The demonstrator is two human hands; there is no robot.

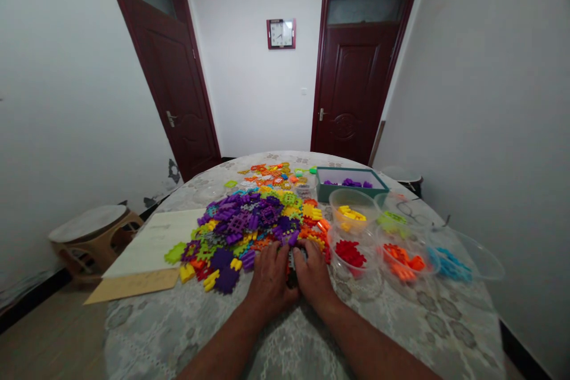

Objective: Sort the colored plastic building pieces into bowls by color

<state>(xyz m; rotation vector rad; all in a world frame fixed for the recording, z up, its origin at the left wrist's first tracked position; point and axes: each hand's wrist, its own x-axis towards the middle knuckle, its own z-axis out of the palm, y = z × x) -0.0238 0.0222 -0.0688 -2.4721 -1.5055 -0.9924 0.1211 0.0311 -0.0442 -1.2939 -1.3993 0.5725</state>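
A large heap of interlocking plastic building pieces (244, 214), mostly purple with green, yellow, orange and red ones, lies in the middle of the table. At its near edge my left hand (269, 273) and my right hand (312, 270) are close together, fingers curled inward. Between the fingertips shows a small part of a grey plastic building piece (291, 259); my hands cover the rest. A purple piece (290, 238) lies just beyond my fingers. Dark purple square pieces (226, 279) and yellow ones (211, 281) are left of my left hand.
Clear plastic bowls hold sorted pieces on the right: yellow (351, 214), red (350, 254), green (392, 224), orange (403, 262) and blue (452, 264). Behind them a green box (323, 192) contains purple pieces. White paper (146, 243) and a brown strip (133, 286) lie left.
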